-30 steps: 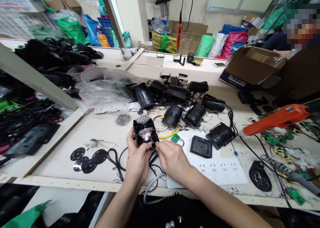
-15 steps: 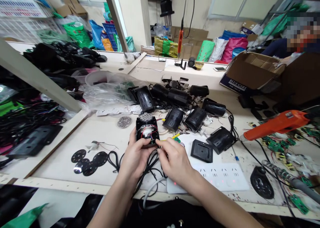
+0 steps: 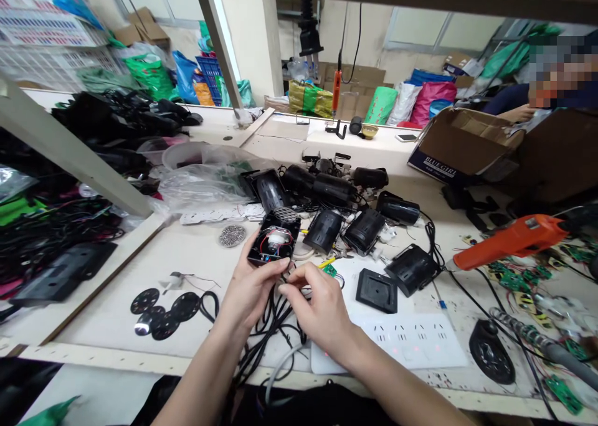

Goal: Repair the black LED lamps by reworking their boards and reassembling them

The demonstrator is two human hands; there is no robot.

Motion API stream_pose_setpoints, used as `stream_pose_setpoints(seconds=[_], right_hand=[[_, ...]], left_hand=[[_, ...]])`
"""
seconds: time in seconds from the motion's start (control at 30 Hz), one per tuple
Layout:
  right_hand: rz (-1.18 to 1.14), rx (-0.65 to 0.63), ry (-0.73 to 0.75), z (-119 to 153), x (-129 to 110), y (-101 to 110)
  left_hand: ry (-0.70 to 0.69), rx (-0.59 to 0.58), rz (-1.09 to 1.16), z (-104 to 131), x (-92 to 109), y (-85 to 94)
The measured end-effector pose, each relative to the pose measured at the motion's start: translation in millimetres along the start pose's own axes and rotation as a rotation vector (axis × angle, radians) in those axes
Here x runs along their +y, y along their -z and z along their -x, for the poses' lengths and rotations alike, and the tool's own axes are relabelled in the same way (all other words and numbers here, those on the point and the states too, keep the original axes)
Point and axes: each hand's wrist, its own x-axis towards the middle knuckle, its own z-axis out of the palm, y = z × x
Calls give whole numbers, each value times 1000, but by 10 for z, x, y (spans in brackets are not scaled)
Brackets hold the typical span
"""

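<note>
My left hand (image 3: 250, 292) grips an open black plastic housing (image 3: 290, 234) from its left and lower side. Inside it sit a white part (image 3: 276, 238) and thin red and blue wires. My right hand (image 3: 322, 301) is closed just below the housing's lower right corner, thumb and forefinger pinched at a black cable there; the fingertips partly hide it. More black cables (image 3: 255, 345) hang in a bundle beneath both hands. Beside the right hand lie a yellow-handled tool (image 3: 328, 261) and a small green circuit board (image 3: 330, 270).
Several black housings (image 3: 322, 230) crowd the bench beyond my hands. A pile of screws (image 3: 232, 235) and black discs (image 3: 166, 322) lie left. To the right are a square black plate (image 3: 376, 290), a white power strip (image 3: 411, 345) and an orange electric screwdriver (image 3: 511, 242). A person sits behind a carton (image 3: 467, 146).
The housing has tilted so its open inside faces me more. My right fingers have moved slightly left and down, from its lower edge to the cable below. The view has tipped up slightly.
</note>
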Motion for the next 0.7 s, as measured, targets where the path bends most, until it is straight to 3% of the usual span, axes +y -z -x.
stream_pose_setpoints(seconds=[0.13,0.23,0.37,0.43,0.5,0.57,0.7], right_hand=[[33,79,17,-95,-2,191],[48,112,8,-144,0,376],[73,133,16,-112,16,565],[93,173,30,-76,20,620],[117,217,71,-41,9,661],[149,224,155,-6,-19,701],[281,34,376,80,-55,789]], left_hand=[[-16,-40,-77,-35,201,32],[-45,-76,-164,-57,476,51],[-183,-91,-323,-104,867,74],[-183,-101,-355,-99,923,71],[-88,-150,-347,-57,815,53],[90,-217,-307,17,563,23],[307,-250,-178,212,-54,-55]])
